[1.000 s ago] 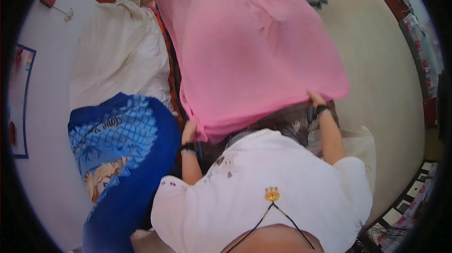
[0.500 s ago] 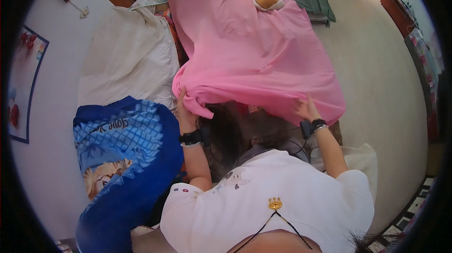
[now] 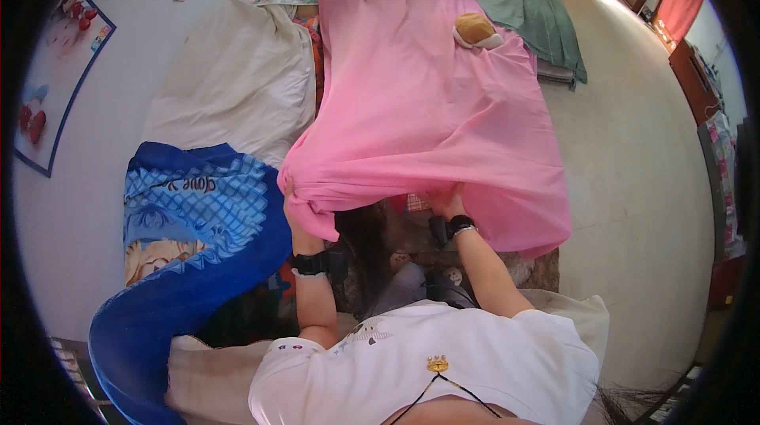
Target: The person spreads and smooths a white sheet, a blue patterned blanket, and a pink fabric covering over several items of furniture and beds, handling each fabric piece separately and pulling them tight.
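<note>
Blue blanket (image 3: 194,223) with a printed pattern lies heaped at the near left, and just beyond it a rumpled cream sheet (image 3: 237,77) spreads toward the far left. Right of these, the left hand (image 3: 298,229) is closed on a bunched corner of the pink cloth (image 3: 419,100), whose end dangles beside the fingers. The cloth fills the middle, running from the far side to the hands, its near edge drawn into loose folds. Farther right, the right hand (image 3: 449,203) is at that edge, fingers partly hidden by the fabric; I cannot tell whether they grip it. The step in hand looks like gathering the near edge; the next move seems to call for a sure right-hand hold and even tension between both hands. A brown-and-white soft object (image 3: 476,31) rests on the cloth's far part, so a sharp pull could shift it. A green cloth (image 3: 526,13) lies at the far right.
</note>
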{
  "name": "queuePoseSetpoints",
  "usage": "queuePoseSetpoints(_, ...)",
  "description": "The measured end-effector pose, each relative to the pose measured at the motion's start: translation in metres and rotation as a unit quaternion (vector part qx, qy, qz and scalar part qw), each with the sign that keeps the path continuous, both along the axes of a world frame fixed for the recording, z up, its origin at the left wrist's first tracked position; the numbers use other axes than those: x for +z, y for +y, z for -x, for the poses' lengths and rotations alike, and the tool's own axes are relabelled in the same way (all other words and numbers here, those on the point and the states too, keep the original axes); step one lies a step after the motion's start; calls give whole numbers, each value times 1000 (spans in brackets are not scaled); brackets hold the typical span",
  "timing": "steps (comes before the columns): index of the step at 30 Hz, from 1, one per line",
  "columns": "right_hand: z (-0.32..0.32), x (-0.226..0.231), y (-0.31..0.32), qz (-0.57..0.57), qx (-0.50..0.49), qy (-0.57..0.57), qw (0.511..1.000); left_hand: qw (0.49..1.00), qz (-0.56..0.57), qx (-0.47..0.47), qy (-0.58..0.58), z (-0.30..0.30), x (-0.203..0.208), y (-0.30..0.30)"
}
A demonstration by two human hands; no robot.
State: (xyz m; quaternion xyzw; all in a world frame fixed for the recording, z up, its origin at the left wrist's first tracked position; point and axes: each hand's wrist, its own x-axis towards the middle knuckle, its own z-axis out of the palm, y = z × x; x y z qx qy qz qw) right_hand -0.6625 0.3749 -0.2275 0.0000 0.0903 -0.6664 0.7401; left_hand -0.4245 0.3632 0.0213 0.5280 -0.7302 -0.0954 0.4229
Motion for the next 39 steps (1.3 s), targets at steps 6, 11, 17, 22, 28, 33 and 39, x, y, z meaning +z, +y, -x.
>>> queuePoseSetpoints(6, -20, 7, -2, -86, -6, -124, 989, 830, -175, -183, 498, -5, 12, -5)
queuePoseSetpoints(11, 69, -18, -32, -93, -152, 750, 637, 609, -310, -266, 680, -35, 23, -31)
queuePoseSetpoints(17, 79, 78, 38, -173, -232, 778, 558, 739, -331, -236, 538, -66, 22, -67)
queuePoseSetpoints(22, 86, -7, 112, -278, -327, 137, 893, 708, -363, -230, 561, -84, -48, -124)
queuePoseSetpoints(28, 131, -37, 239, -446, -180, 751, 452, 717, -358, -159, 576, -113, -101, -168)
queuePoseSetpoints(33, 106, 4, 227, -370, -128, 793, 467, 713, -407, -60, 568, -138, -124, -137)
queuePoseSetpoints(39, 69, 18, 207, -317, -284, 227, 876, 718, -453, 34, 528, -229, -259, -101)
